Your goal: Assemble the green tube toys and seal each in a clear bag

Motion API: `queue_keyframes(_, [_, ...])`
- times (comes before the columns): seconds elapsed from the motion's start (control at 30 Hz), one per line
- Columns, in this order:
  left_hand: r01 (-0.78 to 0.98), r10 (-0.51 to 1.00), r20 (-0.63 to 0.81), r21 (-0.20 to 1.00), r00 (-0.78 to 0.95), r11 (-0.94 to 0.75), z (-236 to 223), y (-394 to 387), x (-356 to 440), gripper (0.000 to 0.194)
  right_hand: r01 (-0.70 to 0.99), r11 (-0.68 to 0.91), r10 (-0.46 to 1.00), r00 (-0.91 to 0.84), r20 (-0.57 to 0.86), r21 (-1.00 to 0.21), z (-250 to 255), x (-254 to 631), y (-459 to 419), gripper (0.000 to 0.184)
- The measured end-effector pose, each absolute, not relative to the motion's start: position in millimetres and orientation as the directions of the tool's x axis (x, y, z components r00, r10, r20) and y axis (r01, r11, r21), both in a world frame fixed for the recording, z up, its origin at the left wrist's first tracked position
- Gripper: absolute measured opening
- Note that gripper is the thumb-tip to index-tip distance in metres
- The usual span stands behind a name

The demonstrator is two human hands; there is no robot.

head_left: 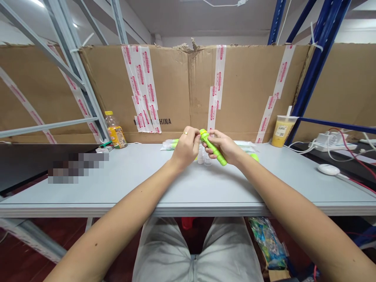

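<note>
Above the table, my right hand (225, 147) is wrapped round a lime-green handle-like plastic piece (216, 150) with a ribbed, tapering body. It slants, its thicker end up and to the left. My left hand (187, 147) is closed, thumb and fingers pinching at that upper end; a ring sits on one finger. Behind and below the hands stand small clear plastic containers (207, 159), partly hidden. Clear packets with green parts (169, 144) lie behind my left hand. Another lime-green piece (254, 157) rests beside my right wrist.
A yellow-capped bottle (116, 131) stands at the back left, a lidded cup with a straw (283, 131) at the back right. A white rounded device (329, 169), a power strip (333, 141) and cables lie to the right. Taped cardboard (173, 86) walls the table's rear.
</note>
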State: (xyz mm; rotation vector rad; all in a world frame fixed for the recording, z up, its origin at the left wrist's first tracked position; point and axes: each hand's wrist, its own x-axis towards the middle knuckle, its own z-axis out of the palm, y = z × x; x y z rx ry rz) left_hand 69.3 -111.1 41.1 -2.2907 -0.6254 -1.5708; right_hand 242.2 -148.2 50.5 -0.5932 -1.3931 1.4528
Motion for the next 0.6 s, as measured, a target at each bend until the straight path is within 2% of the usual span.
queue_keyframes(0.2, [0.391,0.382,0.904,0.286,0.192,-0.875,35.7,-110.9,75.3,0.006,-0.258,0.276,0.893,-0.287,0.346,-0.926,45.3,237.7,-146.5,0.04])
queue_keyframes(0.33, [0.38,0.392,0.908,0.312,0.151,-0.871,37.7,-113.9,75.6,0.003,-0.239,0.32,0.874,-0.3,0.383,-0.917,45.9,237.6,-147.4,0.038])
queue_keyframes(0.6, [0.382,0.426,0.893,0.346,0.147,-0.857,36.0,-111.6,76.2,0.012,-0.201,0.332,0.888,-0.262,0.377,-0.921,40.4,233.7,-145.7,0.036])
